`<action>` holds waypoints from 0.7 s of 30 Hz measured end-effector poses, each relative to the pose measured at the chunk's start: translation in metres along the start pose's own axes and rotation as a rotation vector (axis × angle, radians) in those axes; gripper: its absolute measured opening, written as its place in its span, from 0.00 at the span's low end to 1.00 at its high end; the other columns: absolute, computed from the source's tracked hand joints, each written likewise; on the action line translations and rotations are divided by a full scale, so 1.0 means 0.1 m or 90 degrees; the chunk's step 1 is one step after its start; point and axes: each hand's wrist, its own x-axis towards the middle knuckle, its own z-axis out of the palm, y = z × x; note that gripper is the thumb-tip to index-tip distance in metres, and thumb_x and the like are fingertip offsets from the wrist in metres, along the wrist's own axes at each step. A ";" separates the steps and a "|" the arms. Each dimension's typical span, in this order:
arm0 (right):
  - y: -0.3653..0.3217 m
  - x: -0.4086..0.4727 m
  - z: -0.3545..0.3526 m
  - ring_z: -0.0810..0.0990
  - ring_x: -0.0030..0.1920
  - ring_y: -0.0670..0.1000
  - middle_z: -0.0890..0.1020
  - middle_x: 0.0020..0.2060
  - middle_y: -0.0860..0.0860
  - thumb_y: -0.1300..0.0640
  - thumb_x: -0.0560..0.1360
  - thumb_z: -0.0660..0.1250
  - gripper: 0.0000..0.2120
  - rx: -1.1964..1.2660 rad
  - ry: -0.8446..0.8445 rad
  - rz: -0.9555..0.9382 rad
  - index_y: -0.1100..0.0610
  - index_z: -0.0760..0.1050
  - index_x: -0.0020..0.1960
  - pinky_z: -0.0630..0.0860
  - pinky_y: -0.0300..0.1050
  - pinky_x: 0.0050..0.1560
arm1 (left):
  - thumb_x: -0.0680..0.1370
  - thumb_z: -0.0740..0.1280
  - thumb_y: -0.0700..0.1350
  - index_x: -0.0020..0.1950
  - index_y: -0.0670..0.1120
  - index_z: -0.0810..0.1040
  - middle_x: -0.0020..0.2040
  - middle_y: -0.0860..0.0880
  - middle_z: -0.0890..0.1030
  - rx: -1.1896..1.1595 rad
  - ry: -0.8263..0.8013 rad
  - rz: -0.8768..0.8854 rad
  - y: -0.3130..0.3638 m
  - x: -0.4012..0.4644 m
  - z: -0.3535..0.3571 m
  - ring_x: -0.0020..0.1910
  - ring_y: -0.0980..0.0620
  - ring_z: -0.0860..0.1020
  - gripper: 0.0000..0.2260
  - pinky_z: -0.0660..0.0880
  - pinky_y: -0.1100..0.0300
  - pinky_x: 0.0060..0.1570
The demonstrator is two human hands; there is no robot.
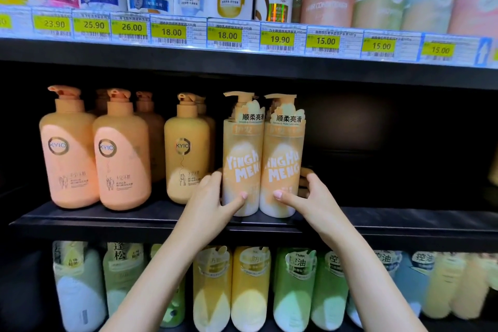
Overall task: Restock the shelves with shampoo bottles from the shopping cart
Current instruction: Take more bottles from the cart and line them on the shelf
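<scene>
— Head view first: how do the hands sit?

— Both arms reach up to the middle shelf (161, 219). The left hand (215, 201) wraps the left bottle (242, 159) low down, thumb across its front, fingers behind. The right hand (307, 197) grips the right bottle (283, 159) the same way, mirrored. The two bottles stand upright at the shelf's front edge, touching side by side.

— Any writing?

— Each bottle reads "YINGHU MENG" in white block letters, partly cut off, with a neck tag saying 顺柔亮滑. To their left, pump bottles (121, 153) are marked "KYIO": two pink in front, one yellow, and more behind that are too dim to count.

— And the top shelf?

— Price tags (226, 35) run 23.90, 25.90, 26.00, 18.00, 18.00, 19.90, then 15.00 three times. Above them, one pack reads "head & shoulders", another "LUX".

— Below?

— A row of green and yellow bottles (250, 288), some tagged 控油; blur prevents a count. Right of the held pair, the middle shelf is dark.
</scene>
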 end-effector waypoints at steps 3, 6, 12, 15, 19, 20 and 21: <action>0.01 0.01 -0.01 0.80 0.55 0.44 0.80 0.56 0.46 0.54 0.67 0.77 0.33 -0.001 0.000 0.001 0.54 0.68 0.67 0.77 0.46 0.59 | 0.69 0.68 0.63 0.54 0.51 0.68 0.52 0.51 0.76 -0.029 -0.006 -0.030 0.03 -0.01 0.01 0.53 0.52 0.75 0.22 0.75 0.52 0.54; 0.01 0.00 -0.01 0.80 0.55 0.45 0.80 0.56 0.46 0.53 0.66 0.77 0.33 -0.001 -0.001 0.002 0.53 0.68 0.67 0.77 0.48 0.60 | 0.59 0.72 0.68 0.54 0.57 0.61 0.54 0.51 0.79 -0.059 0.000 -0.062 0.02 -0.01 0.02 0.53 0.52 0.79 0.33 0.78 0.50 0.51; -0.01 -0.03 -0.02 0.81 0.54 0.44 0.80 0.55 0.46 0.54 0.65 0.78 0.32 -0.009 0.018 -0.003 0.52 0.69 0.66 0.78 0.44 0.56 | 0.70 0.75 0.46 0.61 0.49 0.69 0.56 0.57 0.79 -0.186 -0.089 -0.056 -0.02 0.01 -0.06 0.51 0.63 0.80 0.23 0.77 0.64 0.54; -0.03 -0.03 -0.01 0.81 0.52 0.43 0.81 0.52 0.45 0.55 0.64 0.79 0.31 -0.004 0.031 -0.004 0.51 0.70 0.63 0.78 0.39 0.50 | 0.74 0.71 0.45 0.64 0.49 0.68 0.61 0.56 0.77 -0.183 -0.145 -0.028 -0.04 0.02 -0.10 0.57 0.65 0.76 0.22 0.73 0.67 0.58; -0.04 -0.03 0.01 0.81 0.50 0.42 0.81 0.51 0.46 0.54 0.62 0.80 0.30 -0.013 0.052 -0.004 0.52 0.70 0.60 0.77 0.34 0.43 | 0.69 0.73 0.56 0.60 0.52 0.68 0.54 0.54 0.72 -0.057 -0.097 -0.028 0.03 0.01 -0.08 0.55 0.58 0.72 0.25 0.70 0.63 0.52; -0.05 -0.03 0.01 0.81 0.49 0.42 0.81 0.51 0.46 0.54 0.62 0.80 0.30 -0.015 0.053 -0.004 0.52 0.70 0.59 0.77 0.33 0.41 | 0.66 0.74 0.58 0.58 0.51 0.68 0.53 0.53 0.72 -0.042 -0.071 -0.034 0.04 0.00 -0.05 0.54 0.57 0.72 0.27 0.71 0.62 0.51; -0.05 -0.03 0.01 0.81 0.49 0.41 0.81 0.50 0.45 0.53 0.62 0.80 0.29 -0.019 0.052 -0.005 0.52 0.70 0.59 0.77 0.32 0.40 | 0.64 0.75 0.60 0.57 0.51 0.67 0.53 0.52 0.72 -0.038 -0.051 -0.036 0.04 0.00 -0.03 0.54 0.55 0.73 0.29 0.73 0.59 0.52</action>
